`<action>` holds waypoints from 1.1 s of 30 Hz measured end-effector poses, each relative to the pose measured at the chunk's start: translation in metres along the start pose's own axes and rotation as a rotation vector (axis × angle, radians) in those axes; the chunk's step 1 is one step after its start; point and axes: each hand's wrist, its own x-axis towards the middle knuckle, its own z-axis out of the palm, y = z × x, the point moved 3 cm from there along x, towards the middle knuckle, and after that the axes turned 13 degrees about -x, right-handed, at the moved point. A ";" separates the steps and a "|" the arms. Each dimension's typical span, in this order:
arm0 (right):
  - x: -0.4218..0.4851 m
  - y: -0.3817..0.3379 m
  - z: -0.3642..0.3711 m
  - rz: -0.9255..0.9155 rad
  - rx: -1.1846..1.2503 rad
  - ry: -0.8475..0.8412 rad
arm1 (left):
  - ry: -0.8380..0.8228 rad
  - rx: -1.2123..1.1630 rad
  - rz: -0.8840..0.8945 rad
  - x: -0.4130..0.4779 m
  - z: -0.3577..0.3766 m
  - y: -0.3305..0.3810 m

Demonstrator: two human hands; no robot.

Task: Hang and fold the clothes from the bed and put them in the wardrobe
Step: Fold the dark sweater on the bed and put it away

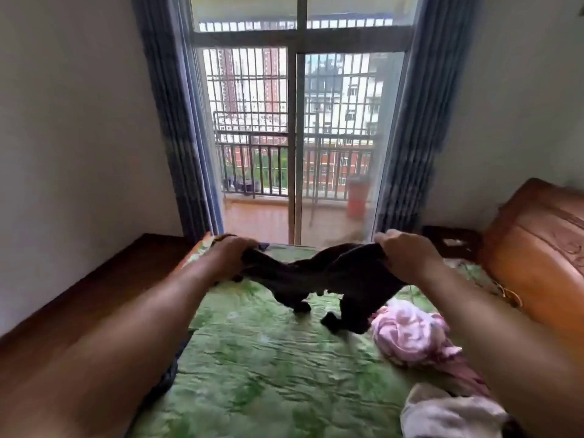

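Head view: left hand [232, 254] and right hand [407, 254], fingers clenched on opposite top corners of limp black fabric garment [319, 276], holding it stretched above far end of bed with green quilted cover [252, 358]; lower flaps brush cover; looks light, soft, sags mid-span, so top-edge pinch suits; crumpled pink garment [407, 336] just beside its hanging end, white cloth [448, 412] at bed's near right edge; carved brown wooden headboard [537, 248] right; wardrobe unseen.
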 end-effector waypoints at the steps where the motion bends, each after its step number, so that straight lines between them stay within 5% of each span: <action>1: -0.019 -0.020 0.021 -0.023 0.022 -0.077 | -0.047 0.003 -0.019 -0.020 0.027 -0.010; 11: -0.236 -0.192 0.207 -0.228 0.201 -0.697 | -0.564 0.105 -0.194 -0.236 0.292 -0.092; 33: -0.517 -0.354 0.388 -0.614 0.270 -1.484 | -1.322 0.133 -0.261 -0.493 0.538 -0.148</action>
